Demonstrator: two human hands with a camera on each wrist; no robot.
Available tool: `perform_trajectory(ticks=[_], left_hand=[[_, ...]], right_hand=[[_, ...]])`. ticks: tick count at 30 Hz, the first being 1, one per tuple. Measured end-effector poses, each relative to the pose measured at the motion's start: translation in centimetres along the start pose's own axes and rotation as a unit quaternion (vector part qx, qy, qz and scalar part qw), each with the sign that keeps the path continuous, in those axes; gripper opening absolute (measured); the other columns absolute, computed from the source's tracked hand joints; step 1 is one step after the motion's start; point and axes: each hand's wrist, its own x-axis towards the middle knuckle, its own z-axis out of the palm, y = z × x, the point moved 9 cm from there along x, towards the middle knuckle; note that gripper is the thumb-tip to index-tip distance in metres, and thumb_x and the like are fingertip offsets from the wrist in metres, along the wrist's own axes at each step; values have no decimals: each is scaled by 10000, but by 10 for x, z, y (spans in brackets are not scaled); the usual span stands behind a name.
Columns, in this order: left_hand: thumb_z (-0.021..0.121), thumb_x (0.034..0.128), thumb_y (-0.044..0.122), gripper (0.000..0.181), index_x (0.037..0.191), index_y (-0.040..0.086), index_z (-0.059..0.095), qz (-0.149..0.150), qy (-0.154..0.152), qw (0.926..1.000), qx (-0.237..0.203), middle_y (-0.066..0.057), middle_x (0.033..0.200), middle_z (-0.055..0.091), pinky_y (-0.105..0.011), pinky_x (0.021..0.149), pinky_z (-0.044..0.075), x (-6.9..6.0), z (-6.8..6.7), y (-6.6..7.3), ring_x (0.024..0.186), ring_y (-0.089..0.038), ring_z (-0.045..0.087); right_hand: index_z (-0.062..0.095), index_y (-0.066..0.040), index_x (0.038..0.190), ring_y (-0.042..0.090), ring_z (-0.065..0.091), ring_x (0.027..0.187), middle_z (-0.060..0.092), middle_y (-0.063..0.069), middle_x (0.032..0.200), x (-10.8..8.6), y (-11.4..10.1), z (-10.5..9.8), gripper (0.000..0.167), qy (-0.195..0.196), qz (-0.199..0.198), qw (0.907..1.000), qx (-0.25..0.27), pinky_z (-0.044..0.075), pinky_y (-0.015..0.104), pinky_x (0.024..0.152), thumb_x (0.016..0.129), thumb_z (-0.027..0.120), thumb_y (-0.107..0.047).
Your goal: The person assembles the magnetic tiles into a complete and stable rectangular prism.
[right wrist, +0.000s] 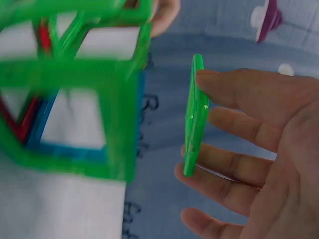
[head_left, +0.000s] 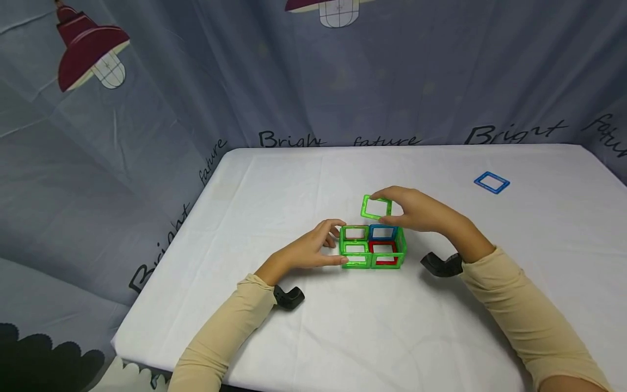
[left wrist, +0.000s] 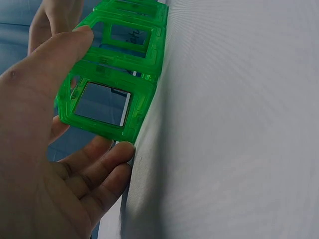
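A low box of square magnetic tiles (head_left: 370, 261) stands on the white table, mostly green with some blue and red tiles. My left hand (head_left: 309, 249) grips its left end, the thumb on the front face. The left wrist view shows that thumb against a green tile (left wrist: 137, 117) and the fingertips at the box's lower edge. Behind and just above the box, my right hand (head_left: 416, 211) pinches a loose green square tile (head_left: 364, 207) between thumb and fingers. In the right wrist view this tile (right wrist: 192, 127) appears edge-on, apart from the box.
A blue tile frame (head_left: 485, 187) lies flat at the table's back right. Black wrist-worn devices (head_left: 290, 298) hang below both forearms. A grey printed curtain (head_left: 392, 81) rises behind the white tablecloth (head_left: 274, 185).
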Motion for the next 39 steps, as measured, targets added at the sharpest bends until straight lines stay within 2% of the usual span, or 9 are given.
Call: perform_trajectory(ticks=[11, 23, 27, 34, 39], left_hand=[[662, 808, 399, 766, 1387, 184, 209, -5, -60, 9998, -165, -60, 1211, 438, -248, 889, 455, 0, 0, 0, 1009, -127, 538], [661, 810, 401, 775, 1390, 165, 204, -53, -112, 9998, -172, -51, 1215, 442, -248, 892, 453, -1, 0, -1, 1022, -132, 549], [661, 811, 399, 767, 1385, 166, 209, -60, -115, 9998, -142, -42, 1214, 441, -247, 892, 451, -1, 0, -1, 1019, -126, 546], [664, 810, 391, 751, 1381, 198, 217, -23, -79, 9999, -141, -45, 1212, 443, -242, 887, 454, -1, 0, 0, 1013, -124, 549], [651, 817, 405, 743, 1384, 197, 218, 4, -82, 9999, -90, -54, 1220, 444, -251, 890, 454, -1, -1, 1, 1018, -128, 545]], right_hand=[[513, -77, 1252, 278, 497, 1187, 523, 96, 1286, -10, -45, 12, 470, -24, -924, 9957, -18, 431, 454, 944, 826, 670, -199], [549, -79, 1206, 249, 559, 1099, 569, 62, 1220, -15, -63, 18, 452, 48, -1416, 9899, -45, 464, 409, 905, 794, 700, -186], [552, -76, 1205, 248, 566, 1083, 576, 64, 1212, -14, -65, 22, 447, 67, -1519, 9882, -168, 471, 409, 893, 798, 696, -190], [546, -71, 1224, 272, 566, 1089, 569, 78, 1228, -12, -63, 33, 453, -131, -1462, 9887, -309, 459, 434, 904, 810, 682, -195], [557, -70, 1212, 280, 579, 1067, 583, 82, 1209, -12, -63, 36, 442, -81, -1494, 9876, -470, 454, 453, 899, 803, 684, -180]])
